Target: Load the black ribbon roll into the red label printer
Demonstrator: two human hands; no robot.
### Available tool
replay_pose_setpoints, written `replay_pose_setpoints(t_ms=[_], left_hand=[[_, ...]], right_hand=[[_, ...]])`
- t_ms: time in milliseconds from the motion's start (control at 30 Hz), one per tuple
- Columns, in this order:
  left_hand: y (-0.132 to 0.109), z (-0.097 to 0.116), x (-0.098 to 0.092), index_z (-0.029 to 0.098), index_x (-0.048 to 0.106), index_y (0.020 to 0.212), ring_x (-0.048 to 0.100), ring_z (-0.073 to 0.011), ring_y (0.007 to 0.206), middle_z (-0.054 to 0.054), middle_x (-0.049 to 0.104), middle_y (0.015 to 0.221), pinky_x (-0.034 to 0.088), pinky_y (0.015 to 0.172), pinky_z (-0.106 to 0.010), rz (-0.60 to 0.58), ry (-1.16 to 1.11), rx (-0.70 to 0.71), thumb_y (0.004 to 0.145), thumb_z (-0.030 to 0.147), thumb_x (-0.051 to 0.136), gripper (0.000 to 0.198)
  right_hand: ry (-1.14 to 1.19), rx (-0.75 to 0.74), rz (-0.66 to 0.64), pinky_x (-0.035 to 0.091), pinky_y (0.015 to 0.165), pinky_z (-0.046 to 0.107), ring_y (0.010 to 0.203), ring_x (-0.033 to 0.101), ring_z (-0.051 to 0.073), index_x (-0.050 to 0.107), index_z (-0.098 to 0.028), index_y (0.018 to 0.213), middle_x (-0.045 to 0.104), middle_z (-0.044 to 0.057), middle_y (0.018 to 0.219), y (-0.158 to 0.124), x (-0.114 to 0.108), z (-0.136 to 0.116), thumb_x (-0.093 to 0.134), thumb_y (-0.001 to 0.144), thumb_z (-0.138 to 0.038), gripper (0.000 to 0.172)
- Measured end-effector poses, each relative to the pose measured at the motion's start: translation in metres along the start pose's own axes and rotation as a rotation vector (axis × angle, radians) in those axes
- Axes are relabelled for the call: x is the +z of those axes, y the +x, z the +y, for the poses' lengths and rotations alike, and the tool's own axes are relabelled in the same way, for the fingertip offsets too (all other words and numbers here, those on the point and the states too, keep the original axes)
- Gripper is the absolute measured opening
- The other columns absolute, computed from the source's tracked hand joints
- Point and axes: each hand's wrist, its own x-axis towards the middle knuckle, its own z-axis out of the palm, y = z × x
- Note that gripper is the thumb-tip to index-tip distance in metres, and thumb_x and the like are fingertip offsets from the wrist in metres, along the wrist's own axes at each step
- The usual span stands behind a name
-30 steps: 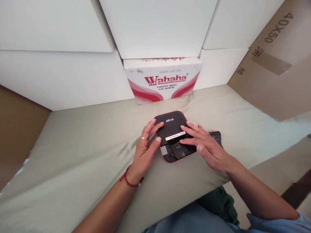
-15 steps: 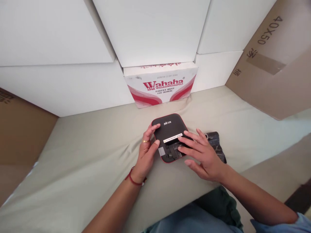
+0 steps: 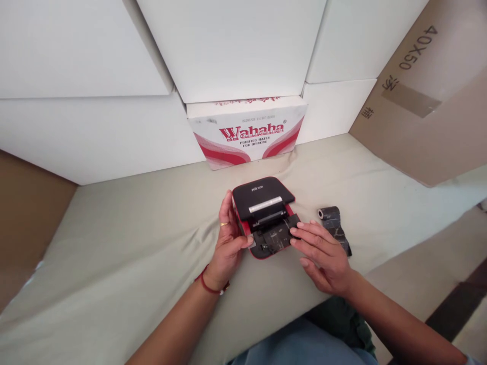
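A small black label printer (image 3: pixel 262 192) with red edges rests on the cloth, its lid raised at the front. Black marble-patterned label paper (image 3: pixel 276 237) lies across the opened front section. My left hand (image 3: pixel 230 235) holds the printer's left side, thumb on the front corner by a pale sticker and fingers along the edge. My right hand (image 3: pixel 323 253) has its fingers stretched out, the tips touching the front right part of the printer. Just beyond that hand, a partly unwound roll of black patterned label paper (image 3: pixel 330 220) lies on the cloth.
A pale cloth (image 3: pixel 152 228) covers the table. Behind the printer stands a white and red Wahaha water carton (image 3: pixel 249 137) against white boxes (image 3: pixel 236 50). Brown cardboard boxes flank the table, one at the right (image 3: pixel 426 101) and one at the left (image 3: pixel 26 223).
The printer's lid has lifted at its front edge, exposing the inside and the paper. My right hand has moved slightly down off the lid; my left thumb has shifted to the front corner.
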Motion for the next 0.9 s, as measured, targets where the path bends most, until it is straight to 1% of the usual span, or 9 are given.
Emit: replay_pose_setpoints(t_ms=[167,267,333,400,467,533,600,733,900], left_hand=[[-0.001,-0.005,-0.003,0.057,0.023,0.185,0.026,-0.0388,0.186,0.008,0.007,0.203,0.043,0.145,-0.058,-0.006,0.096,0.017,0.089,0.060,0.092,0.118],[-0.001,-0.008,-0.007,0.056,0.026,0.184,0.025,-0.0375,0.186,0.006,0.012,0.203,0.040,0.147,-0.057,0.013,0.081,0.028,0.089,0.062,0.093,0.117],[0.000,-0.012,-0.009,0.057,0.033,0.181,0.022,-0.0340,0.187,0.006,0.020,0.201,0.035,0.149,-0.055,0.051,0.047,0.030,0.093,0.062,0.089,0.104],[0.002,-0.016,-0.010,0.055,0.042,0.176,0.022,-0.0310,0.187,0.005,0.030,0.198,0.028,0.152,-0.055,0.101,0.005,0.024,0.099,0.063,0.083,0.088],[0.005,-0.020,-0.009,0.052,0.049,0.172,0.029,-0.0308,0.185,0.002,0.039,0.193,0.024,0.153,-0.056,0.150,-0.031,0.014,0.102,0.063,0.079,0.077],[0.006,-0.023,-0.008,0.046,0.054,0.167,0.038,-0.0322,0.180,-0.002,0.047,0.188,0.028,0.151,-0.057,0.180,-0.041,0.007,0.103,0.064,0.078,0.070],[0.007,-0.023,-0.007,0.040,0.059,0.163,0.047,-0.0336,0.174,-0.006,0.053,0.183,0.035,0.148,-0.057,0.186,-0.024,0.001,0.104,0.064,0.077,0.067],[0.008,-0.023,-0.009,0.036,0.060,0.162,0.054,-0.0334,0.167,-0.008,0.060,0.176,0.041,0.144,-0.056,0.153,0.054,-0.008,0.106,0.063,0.076,0.064],[0.008,-0.025,-0.010,0.035,0.058,0.162,0.055,-0.0329,0.165,-0.008,0.059,0.175,0.039,0.145,-0.057,0.148,0.044,-0.003,0.108,0.062,0.074,0.062]], right_hand=[[0.075,-0.006,-0.048,0.065,0.123,0.057,0.134,0.085,0.033,0.081,-0.025,0.145,0.091,0.013,0.133,0.020,-0.014,0.005,0.064,0.111,-0.028,0.038],[0.134,0.130,-0.098,0.072,0.105,0.045,0.109,0.090,0.027,0.084,-0.025,0.136,0.093,0.009,0.116,0.053,-0.025,0.012,0.059,0.117,-0.030,0.032],[0.105,0.284,-0.173,0.070,0.097,0.037,0.102,0.089,0.023,0.086,-0.024,0.131,0.093,0.008,0.117,0.083,-0.026,0.017,0.057,0.120,-0.032,0.032],[0.010,0.390,-0.349,0.067,0.098,0.035,0.107,0.088,0.024,0.088,-0.023,0.124,0.092,0.009,0.123,0.115,-0.018,0.022,0.058,0.119,-0.031,0.031],[-0.151,0.412,-0.593,0.065,0.097,0.037,0.112,0.087,0.028,0.088,-0.023,0.122,0.092,0.009,0.126,0.145,-0.005,0.023,0.058,0.116,-0.026,0.031],[-0.325,0.393,-0.786,0.064,0.092,0.039,0.115,0.087,0.031,0.087,-0.025,0.131,0.091,0.010,0.132,0.169,0.010,0.020,0.056,0.114,-0.022,0.035],[-0.451,0.371,-0.906,0.064,0.090,0.039,0.119,0.086,0.034,0.084,-0.025,0.139,0.090,0.013,0.135,0.186,0.021,0.013,0.056,0.113,-0.019,0.039],[-0.543,0.360,-1.043,0.064,0.091,0.039,0.123,0.085,0.037,0.087,-0.017,0.129,0.090,0.020,0.128,0.200,0.032,0.002,0.061,0.110,-0.016,0.032],[-0.515,0.342,-1.012,0.061,0.089,0.038,0.121,0.084,0.035,0.083,-0.020,0.134,0.090,0.016,0.130,0.196,0.033,0.011,0.065,0.106,-0.015,0.033]])
